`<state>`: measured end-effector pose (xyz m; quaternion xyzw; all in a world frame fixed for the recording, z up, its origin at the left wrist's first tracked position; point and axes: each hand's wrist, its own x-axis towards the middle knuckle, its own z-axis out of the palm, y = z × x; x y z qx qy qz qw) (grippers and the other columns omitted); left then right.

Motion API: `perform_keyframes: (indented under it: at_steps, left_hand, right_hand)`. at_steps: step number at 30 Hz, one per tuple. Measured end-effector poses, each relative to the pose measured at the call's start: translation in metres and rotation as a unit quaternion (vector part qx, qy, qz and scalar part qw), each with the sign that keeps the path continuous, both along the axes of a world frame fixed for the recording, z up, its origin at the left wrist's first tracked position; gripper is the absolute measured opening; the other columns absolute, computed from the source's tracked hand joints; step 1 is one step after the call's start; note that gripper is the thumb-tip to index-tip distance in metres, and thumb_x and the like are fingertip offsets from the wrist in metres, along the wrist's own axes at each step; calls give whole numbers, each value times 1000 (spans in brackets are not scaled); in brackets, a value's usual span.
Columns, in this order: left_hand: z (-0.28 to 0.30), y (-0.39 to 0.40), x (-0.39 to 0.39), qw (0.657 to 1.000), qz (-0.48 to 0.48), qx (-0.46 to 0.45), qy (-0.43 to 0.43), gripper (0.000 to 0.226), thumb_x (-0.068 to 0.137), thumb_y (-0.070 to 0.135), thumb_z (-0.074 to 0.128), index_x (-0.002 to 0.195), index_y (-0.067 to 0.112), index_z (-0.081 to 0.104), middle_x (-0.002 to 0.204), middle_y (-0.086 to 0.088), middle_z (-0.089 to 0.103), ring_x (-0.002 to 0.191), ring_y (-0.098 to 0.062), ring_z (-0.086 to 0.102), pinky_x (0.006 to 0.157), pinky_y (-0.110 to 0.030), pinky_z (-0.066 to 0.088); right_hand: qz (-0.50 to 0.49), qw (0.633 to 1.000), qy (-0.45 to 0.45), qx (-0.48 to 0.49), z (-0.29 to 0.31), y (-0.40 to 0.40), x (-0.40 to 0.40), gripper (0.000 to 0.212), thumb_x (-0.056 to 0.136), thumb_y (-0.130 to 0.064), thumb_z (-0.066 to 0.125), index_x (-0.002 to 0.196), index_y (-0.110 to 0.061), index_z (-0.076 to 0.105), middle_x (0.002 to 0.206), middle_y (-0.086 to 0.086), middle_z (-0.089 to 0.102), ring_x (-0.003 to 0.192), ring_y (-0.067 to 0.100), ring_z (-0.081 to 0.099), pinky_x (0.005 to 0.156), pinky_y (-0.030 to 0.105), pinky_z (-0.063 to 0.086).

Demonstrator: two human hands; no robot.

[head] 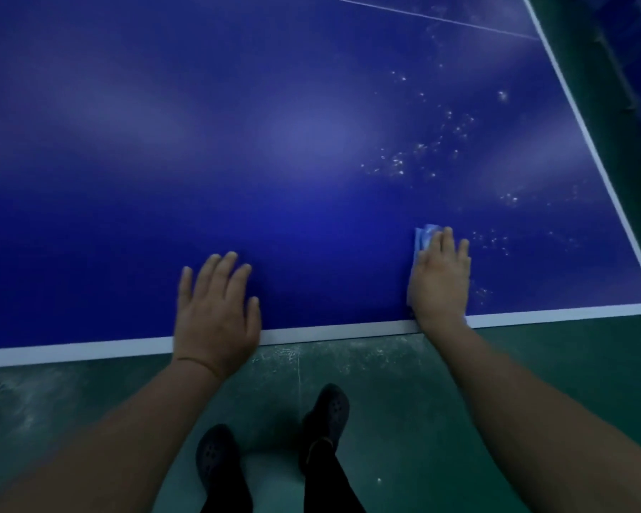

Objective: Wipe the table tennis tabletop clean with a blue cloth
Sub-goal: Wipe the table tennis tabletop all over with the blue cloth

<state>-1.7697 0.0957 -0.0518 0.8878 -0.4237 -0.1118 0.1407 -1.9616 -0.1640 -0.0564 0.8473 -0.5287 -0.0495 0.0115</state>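
The right hand [439, 275], fingers straight, presses the blue cloth [422, 236] flat on the tabletop [274, 142] at lower right of the frame, just inside the white edge line [348, 333], likely to sweep toward the white specks [422, 153] above. The left hand [217, 309] lies flat and spread at lower centre, holding nothing, seemingly bracing the lean.

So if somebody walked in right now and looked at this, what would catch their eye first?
Probably the big blue tabletop that fills most of the view, with white specks scattered over its right part. Next, the two hands near its white front edge: the left hand rests flat on the bare surface, and the right hand presses a blue cloth flat just below the specks.
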Motion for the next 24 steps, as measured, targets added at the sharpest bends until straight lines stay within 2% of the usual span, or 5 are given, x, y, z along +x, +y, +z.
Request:
perform_keyframes:
  at_steps: [7,16,19,22,24]
  left_hand:
    - [-10,-86,-80,999,-33,-23,11,59,92,37,32,137,6,53,151,-16,43,144,-33,33,118,-60,19]
    - [-30,-100,-89,998,-18,50,-42,66,95,46,29,148,7,36,158,-18,28,150,-33,18,121,-57,7]
    - [-29,-100,-90,998,1,47,-44,67,94,46,30,147,4,39,158,-19,28,149,-34,18,121,-56,6]
    - [-28,-100,-91,997,3,53,-48,67,93,46,30,144,3,44,156,-19,31,148,-34,21,121,-58,7]
    - [-29,-102,-91,997,5,61,-51,67,93,46,29,143,4,44,156,-18,31,148,-33,21,121,-58,5]
  right_hand:
    - [299,949,-98,24,-22,54,-4,67,90,-9,55,152,-9,31,157,10,37,145,40,31,117,50,27]
    - [-98,993,-67,-20,-6,-122,-91,56,97,-5,37,151,1,28,158,20,29,143,49,27,114,58,31]
    - [117,987,-109,-15,-21,-58,-38,62,94,-7,36,155,-6,22,158,18,29,145,44,26,118,55,29]
    - [422,901,-89,41,-29,-14,-31,62,97,-15,46,155,-15,26,161,7,29,148,36,25,121,49,20]
    - [398,913,-91,16,-21,-72,-40,58,95,-12,50,150,-12,35,155,12,38,140,44,36,115,52,30]
